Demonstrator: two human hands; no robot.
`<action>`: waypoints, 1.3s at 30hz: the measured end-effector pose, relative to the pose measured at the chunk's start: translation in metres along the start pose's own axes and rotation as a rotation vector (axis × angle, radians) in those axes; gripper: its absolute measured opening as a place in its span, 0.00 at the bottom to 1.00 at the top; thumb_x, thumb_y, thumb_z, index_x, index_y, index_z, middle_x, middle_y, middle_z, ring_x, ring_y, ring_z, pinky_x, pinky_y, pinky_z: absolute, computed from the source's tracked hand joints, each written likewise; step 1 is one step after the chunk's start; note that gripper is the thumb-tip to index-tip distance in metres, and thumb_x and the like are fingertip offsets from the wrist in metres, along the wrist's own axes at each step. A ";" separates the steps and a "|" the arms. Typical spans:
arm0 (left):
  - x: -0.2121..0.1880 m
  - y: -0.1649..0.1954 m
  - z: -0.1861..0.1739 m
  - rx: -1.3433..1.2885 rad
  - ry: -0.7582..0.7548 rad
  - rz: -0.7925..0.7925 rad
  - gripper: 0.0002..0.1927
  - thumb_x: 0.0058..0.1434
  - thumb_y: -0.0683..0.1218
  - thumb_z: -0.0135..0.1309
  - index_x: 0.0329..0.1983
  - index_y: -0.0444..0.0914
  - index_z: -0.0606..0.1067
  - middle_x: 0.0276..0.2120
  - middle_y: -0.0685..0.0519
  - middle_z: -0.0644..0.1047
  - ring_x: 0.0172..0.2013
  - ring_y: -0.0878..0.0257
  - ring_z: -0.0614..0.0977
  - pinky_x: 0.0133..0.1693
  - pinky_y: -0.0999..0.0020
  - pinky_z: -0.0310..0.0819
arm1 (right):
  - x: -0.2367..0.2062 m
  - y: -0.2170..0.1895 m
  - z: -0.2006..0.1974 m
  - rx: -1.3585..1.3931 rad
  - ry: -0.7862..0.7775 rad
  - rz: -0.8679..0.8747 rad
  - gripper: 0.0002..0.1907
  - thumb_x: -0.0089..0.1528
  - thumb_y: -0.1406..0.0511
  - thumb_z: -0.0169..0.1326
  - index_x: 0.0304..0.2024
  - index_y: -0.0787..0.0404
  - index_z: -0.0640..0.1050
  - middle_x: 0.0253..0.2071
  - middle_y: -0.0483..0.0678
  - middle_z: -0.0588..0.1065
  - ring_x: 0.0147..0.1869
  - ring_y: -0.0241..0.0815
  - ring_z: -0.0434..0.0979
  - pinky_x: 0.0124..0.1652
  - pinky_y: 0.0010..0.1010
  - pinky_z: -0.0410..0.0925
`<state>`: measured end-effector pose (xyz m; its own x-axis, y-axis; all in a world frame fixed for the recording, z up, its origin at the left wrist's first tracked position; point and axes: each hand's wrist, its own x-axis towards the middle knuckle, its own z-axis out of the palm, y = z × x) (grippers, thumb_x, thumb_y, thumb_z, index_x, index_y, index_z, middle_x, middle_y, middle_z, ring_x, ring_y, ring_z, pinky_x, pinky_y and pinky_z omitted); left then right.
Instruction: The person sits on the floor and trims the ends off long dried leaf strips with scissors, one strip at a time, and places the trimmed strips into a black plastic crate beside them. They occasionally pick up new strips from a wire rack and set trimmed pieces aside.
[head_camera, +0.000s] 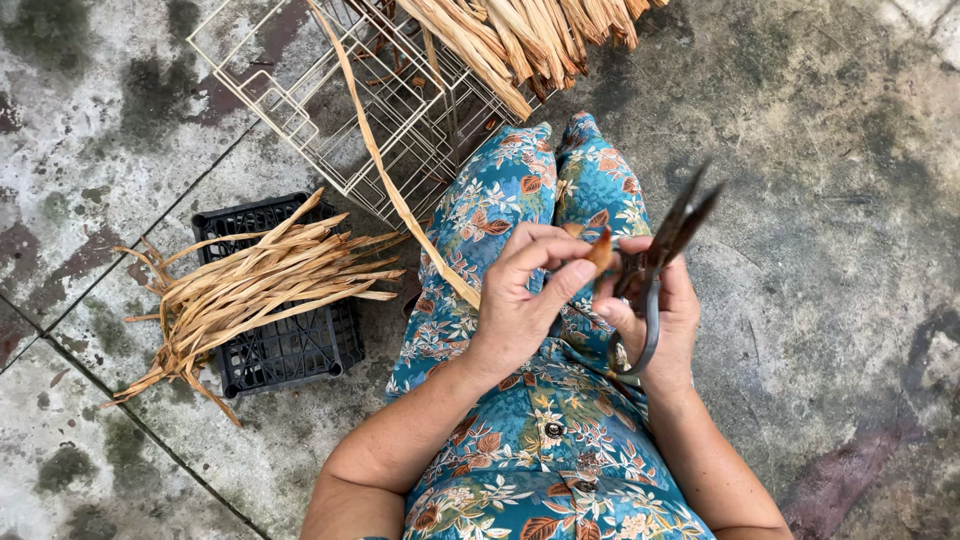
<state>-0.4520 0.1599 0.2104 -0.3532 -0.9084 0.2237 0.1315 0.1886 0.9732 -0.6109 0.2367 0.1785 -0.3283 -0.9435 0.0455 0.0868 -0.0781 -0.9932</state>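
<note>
Left hand (520, 300) fingers pinching one strip (400, 190); right hand (655, 310) gripping one shears (665, 250).

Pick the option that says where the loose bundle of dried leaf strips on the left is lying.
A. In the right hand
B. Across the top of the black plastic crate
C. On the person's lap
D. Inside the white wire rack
B: the bundle of dried leaf strips lies across the black plastic crate, overhanging its left edge onto the floor.

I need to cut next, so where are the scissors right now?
In the head view, the scissors are in the right hand, right of centre above the lap, blades pointing up-right.
</note>
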 end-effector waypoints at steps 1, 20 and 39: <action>0.001 0.005 0.001 0.099 0.004 0.070 0.08 0.70 0.45 0.59 0.49 0.38 0.80 0.46 0.53 0.76 0.45 0.68 0.75 0.50 0.72 0.73 | 0.001 0.001 0.002 -0.013 -0.019 -0.031 0.35 0.57 0.66 0.68 0.64 0.62 0.68 0.41 0.43 0.75 0.43 0.31 0.76 0.40 0.21 0.70; 0.013 -0.067 -0.053 -0.954 0.018 -0.542 0.26 0.74 0.51 0.44 0.70 0.32 0.63 0.49 0.43 0.81 0.47 0.58 0.86 0.51 0.62 0.82 | -0.005 -0.009 -0.116 0.589 -0.154 -0.016 0.18 0.65 0.71 0.57 0.56 0.68 0.70 0.31 0.58 0.76 0.27 0.40 0.74 0.31 0.29 0.67; 0.074 -0.019 -0.121 0.277 -0.148 -0.171 0.18 0.74 0.48 0.49 0.66 0.47 0.74 0.35 0.62 0.78 0.24 0.75 0.77 0.28 0.77 0.76 | 0.037 0.013 -0.083 -0.232 -0.381 0.332 0.38 0.51 0.64 0.68 0.63 0.64 0.71 0.53 0.48 0.79 0.47 0.35 0.73 0.47 0.30 0.73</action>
<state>-0.3680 0.0441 0.2024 -0.4811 -0.8757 0.0414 -0.1901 0.1503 0.9702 -0.7005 0.2272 0.1583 0.0487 -0.9584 -0.2812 -0.0962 0.2758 -0.9564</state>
